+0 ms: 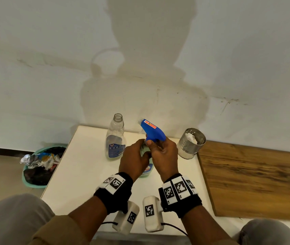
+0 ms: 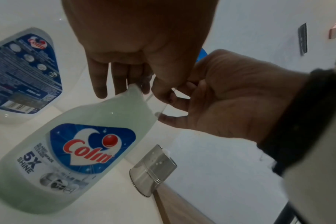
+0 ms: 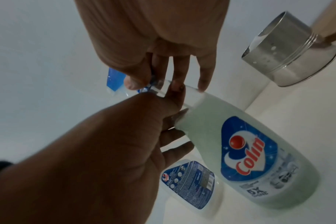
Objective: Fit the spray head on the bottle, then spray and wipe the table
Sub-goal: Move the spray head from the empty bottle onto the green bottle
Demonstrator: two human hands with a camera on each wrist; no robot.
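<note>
A bottle (image 1: 146,171) of pale green cleaner with a blue "Colin" label (image 2: 82,136) (image 3: 240,144) stands tilted on the white table (image 1: 80,174). My left hand (image 1: 135,158) (image 2: 128,84) grips its neck. A blue spray head (image 1: 152,130) (image 3: 114,80) sits on top of the neck, nozzle pointing away towards the wall. My right hand (image 1: 161,149) (image 3: 169,84) holds the spray head at its base, thumb and fingers pinching round the collar. The joint between collar and neck is hidden by the fingers.
An empty clear bottle (image 1: 115,138) (image 2: 23,71) without a cap stands just left of my hands. A perforated steel holder (image 1: 191,144) (image 3: 290,51) with white cloth in it stands at the right. A wooden board (image 1: 253,177) adjoins the table. A green basin (image 1: 40,167) of rubbish sits on the floor at the left.
</note>
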